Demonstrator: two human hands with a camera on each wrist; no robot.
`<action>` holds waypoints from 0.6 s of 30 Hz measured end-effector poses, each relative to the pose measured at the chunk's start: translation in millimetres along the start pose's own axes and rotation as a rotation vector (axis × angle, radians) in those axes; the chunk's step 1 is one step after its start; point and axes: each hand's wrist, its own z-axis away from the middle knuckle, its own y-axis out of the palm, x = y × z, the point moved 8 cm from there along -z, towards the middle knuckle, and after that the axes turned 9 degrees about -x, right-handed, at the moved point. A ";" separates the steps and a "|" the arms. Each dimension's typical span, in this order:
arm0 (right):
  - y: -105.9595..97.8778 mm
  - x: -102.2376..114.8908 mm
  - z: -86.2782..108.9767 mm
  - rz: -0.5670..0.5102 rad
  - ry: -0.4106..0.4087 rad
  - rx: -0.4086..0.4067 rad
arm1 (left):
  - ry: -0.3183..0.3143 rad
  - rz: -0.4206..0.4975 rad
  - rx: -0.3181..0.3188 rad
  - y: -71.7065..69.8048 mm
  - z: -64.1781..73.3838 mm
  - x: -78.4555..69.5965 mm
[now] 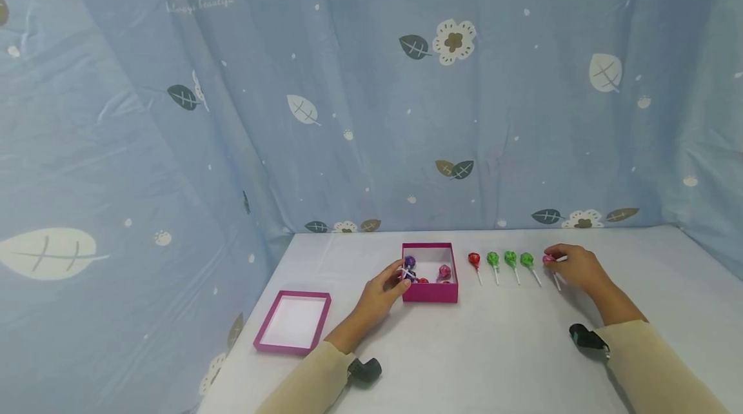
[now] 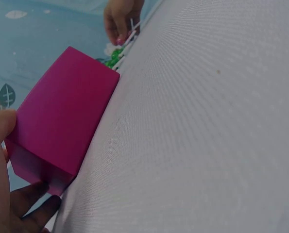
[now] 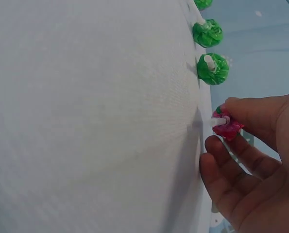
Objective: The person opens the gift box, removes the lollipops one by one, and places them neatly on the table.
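A magenta box point(image 1: 431, 293) without its lid stands on the white table, holding several wrapped lollipops, purple ones point(image 1: 410, 262) at the left and a pink one point(image 1: 444, 271) at the right. My left hand point(image 1: 380, 296) grips the box at its left front corner, thumb near the rim and fingers against the side wall point(image 2: 42, 174). At the right end of a lollipop row, my right hand point(image 1: 580, 267) pinches a pink lollipop point(image 3: 227, 127) by its wrapped head. Its white stick points toward the camera in the right wrist view. Left of it lie green lollipops point(image 1: 526, 260) and a red one point(image 1: 474, 258).
The magenta-rimmed lid point(image 1: 321, 320) lies with its white inside up on the left of the table point(image 1: 482, 349). Behind the table hangs a blue curtain point(image 1: 371, 111) printed with leaves and flowers. Black wrist cameras point(image 1: 366, 371) sit at both sleeves.
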 end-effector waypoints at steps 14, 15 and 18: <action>2.1 -1.1 -1.6 0.016 0.022 0.027 | 0.005 -0.003 0.006 -0.4 0.6 -1.3; 2.2 -1.2 -1.8 0.018 0.023 0.027 | 0.004 -0.002 0.007 -0.4 0.6 -1.1; 3.0 -2.0 -2.4 0.022 0.028 0.030 | 0.004 -0.001 0.009 -0.2 0.9 -1.9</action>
